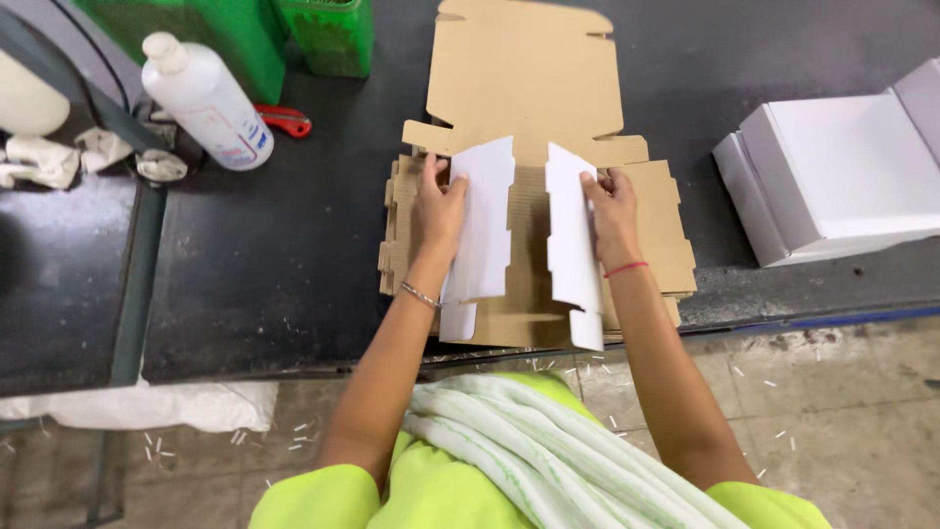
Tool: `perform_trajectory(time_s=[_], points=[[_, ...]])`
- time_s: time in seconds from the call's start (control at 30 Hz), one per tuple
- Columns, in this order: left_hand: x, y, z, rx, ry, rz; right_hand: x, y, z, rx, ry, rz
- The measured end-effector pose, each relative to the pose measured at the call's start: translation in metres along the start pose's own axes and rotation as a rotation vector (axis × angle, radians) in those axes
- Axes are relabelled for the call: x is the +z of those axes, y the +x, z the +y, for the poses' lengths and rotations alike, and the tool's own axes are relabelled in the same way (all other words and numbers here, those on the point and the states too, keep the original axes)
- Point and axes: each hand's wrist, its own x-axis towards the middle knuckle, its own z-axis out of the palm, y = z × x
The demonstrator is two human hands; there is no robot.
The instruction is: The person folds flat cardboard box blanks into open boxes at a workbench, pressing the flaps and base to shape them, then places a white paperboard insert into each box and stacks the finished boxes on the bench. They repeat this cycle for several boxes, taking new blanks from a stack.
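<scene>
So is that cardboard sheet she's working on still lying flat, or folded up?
Partly folded. The cardboard sheet lies flat on the table, but the left hand and right hand hold its two side flaps raised, white faces showing.

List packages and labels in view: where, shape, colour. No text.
Flat box blank: table centre, brown cardboard, both hands folding its white-faced side flaps up.
Stack of blanks: beneath it, brown.
Folded boxes: right, white, rectangular.
Bottle: upper left, white, lying tilted, label with blue and red print.
Crates: top left, green.
</scene>
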Motion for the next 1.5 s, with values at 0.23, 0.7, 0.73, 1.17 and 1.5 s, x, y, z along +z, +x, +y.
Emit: perform_trajectory(time_s=[0.23, 0.7, 0.73, 1.17, 1.5], points=[[-0.008, 0.002, 0.017, -0.064, -0.465, -0.101, 0.018, -0.013, 0.006, -0.189, -0.466, 0.052], [-0.005, -0.007, 0.026, 0.427, 0.798, -0.048, 0.031, -0.013, 0.019, -0.382, -1.019, 0.097], [-0.005, -0.008, 0.028, 0.43, 0.92, -0.071, 0.034, -0.015, 0.016, -0.381, -1.058, 0.09], [0.012, 0.023, 0.046, 0.8, 0.837, -0.24, 0.043, 0.003, -0.005, -0.678, -1.117, -0.195], [-0.02, 0.093, 0.047, 0.653, 0.609, -0.288, 0.003, 0.075, -0.009, 0.052, 0.208, -0.147]])
